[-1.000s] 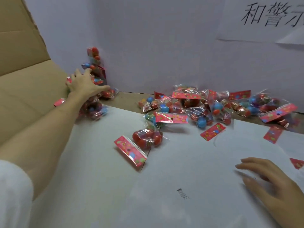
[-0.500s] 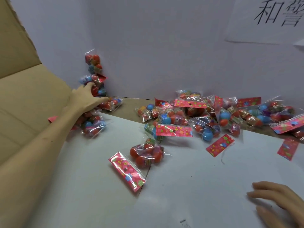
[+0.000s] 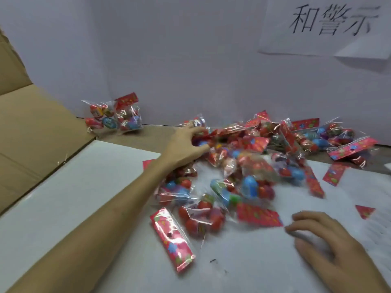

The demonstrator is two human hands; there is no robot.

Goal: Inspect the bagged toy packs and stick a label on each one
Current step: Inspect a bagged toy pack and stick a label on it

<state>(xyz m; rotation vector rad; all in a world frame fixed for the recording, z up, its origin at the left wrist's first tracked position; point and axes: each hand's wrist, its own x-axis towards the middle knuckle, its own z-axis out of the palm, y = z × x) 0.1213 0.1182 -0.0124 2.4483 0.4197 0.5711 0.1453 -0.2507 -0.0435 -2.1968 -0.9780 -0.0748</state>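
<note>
A heap of clear bagged toy packs [image 3: 249, 166] with red and blue balls and red header cards spreads across the middle of the white table [image 3: 95, 187]. My left hand [image 3: 186, 144] reaches into the heap's left side, fingers curled against the packs; the grip itself is blurred. One pack with red balls [image 3: 198, 216] lies nearest me, its red card [image 3: 172, 237] pointing toward me. My right hand [image 3: 330, 240] rests flat on the table at the right, fingers relaxed, holding nothing. Two or three packs [image 3: 114, 117] lean on the back wall at the left.
An open cardboard box flap [image 3: 31, 127] fills the left side. A white wall [image 3: 190, 60] with a paper sign [image 3: 330, 24] closes the back. Loose red cards [image 3: 334, 174] lie on the right of the table.
My left hand swept from the left corner by the wall to the central heap, dragging packs with it. The heap is now denser and closer. My right hand stayed on the table.
</note>
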